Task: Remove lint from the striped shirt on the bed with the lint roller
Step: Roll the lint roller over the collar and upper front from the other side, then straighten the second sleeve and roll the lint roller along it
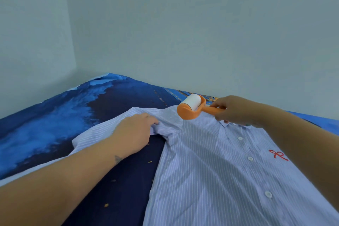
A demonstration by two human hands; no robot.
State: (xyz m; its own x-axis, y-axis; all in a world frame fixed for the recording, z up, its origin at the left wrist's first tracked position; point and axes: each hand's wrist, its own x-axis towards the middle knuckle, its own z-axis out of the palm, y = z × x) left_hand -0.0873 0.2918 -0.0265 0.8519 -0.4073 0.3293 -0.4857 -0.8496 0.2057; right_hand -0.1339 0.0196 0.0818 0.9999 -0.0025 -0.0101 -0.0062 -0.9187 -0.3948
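Right now your striped shirt lies buttoned and face up on the bed, its sleeve spread out to the left. Your left hand lies on that sleeve, fingers pressing a bunched fold near the shoulder. Your right hand grips the orange handle of the lint roller, whose white roll sits at the shoulder seam beside the collar. Pale walls meet in a corner close behind the bed's far edge. Dark blue printed sheet shows bare to the left and between sleeve and shirt body.
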